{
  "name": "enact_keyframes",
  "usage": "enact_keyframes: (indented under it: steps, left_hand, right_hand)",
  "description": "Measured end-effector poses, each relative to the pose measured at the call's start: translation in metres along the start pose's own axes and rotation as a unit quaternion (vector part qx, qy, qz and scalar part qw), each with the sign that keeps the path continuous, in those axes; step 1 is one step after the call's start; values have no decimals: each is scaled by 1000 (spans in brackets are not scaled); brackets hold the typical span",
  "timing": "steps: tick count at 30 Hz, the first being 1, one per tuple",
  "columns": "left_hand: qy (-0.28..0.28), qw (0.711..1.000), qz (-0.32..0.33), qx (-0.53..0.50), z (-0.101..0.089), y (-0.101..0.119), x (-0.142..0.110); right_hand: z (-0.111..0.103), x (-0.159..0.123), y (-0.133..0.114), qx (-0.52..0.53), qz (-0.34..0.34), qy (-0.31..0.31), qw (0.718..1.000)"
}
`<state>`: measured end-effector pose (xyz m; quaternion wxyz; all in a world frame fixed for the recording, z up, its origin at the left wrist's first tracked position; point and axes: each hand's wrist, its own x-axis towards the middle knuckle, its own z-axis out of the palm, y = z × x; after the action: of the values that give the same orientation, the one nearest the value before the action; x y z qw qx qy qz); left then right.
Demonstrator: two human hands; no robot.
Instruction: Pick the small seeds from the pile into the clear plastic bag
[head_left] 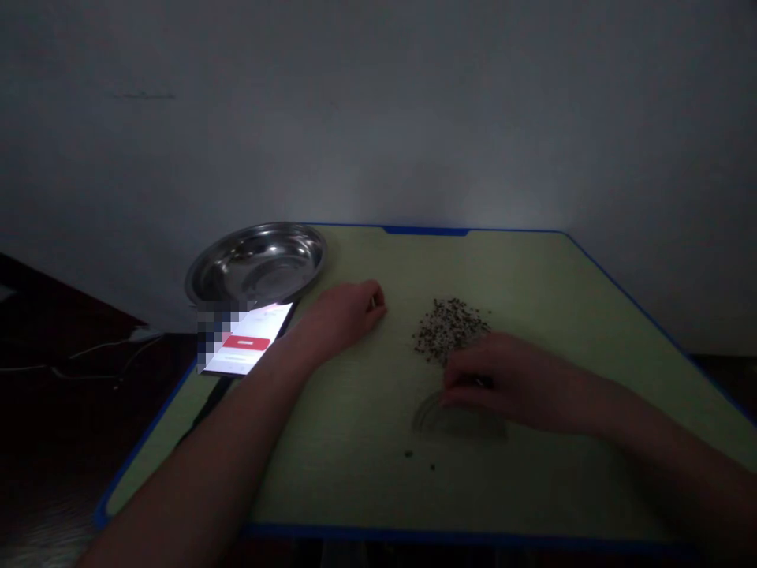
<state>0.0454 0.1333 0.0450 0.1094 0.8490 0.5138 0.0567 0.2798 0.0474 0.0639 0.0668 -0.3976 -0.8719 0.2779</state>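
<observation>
A pile of small dark and pale grains [449,325], perhaps seeds or beans, lies spread on the table right of the middle. My right hand [502,377] is at the pile's near edge, its fingertips pinched together. What they hold, if anything, is hidden. Under and beside that hand shows a faint curved outline [431,416], too dim to tell whether it is a clear dish or a shadow. My left hand [348,312] rests on the table left of the pile with its fingers curled closed. A small pale spot shows between them, too small to name.
A shiny metal basin [272,264] stands at the back left of the pale green, blue-edged table [367,473]. In front of it lies a lit phone [251,347], beside my left forearm. Two dark specks [408,454] lie near the front. A wall rises behind.
</observation>
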Motion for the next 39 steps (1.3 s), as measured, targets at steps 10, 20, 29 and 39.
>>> enact_keyframes:
  steps: [10, 20, 29, 39]
  left_hand:
    - [-10, 999, 2, 45, -2, 5, 0]
    - [8, 1000, 10, 26, -3, 4, -1]
    - [7, 1000, 3, 17, 1, 2, 5]
    - [-13, 1000, 0, -25, -2, 5, 4]
  right_hand:
    - [0, 12, 9, -46, 53, 136, 988]
    - [7, 25, 4, -120, 102, 120, 980]
    - [11, 16, -11, -41, -20, 72, 996]
    - [29, 13, -26, -44, -45, -29, 998]
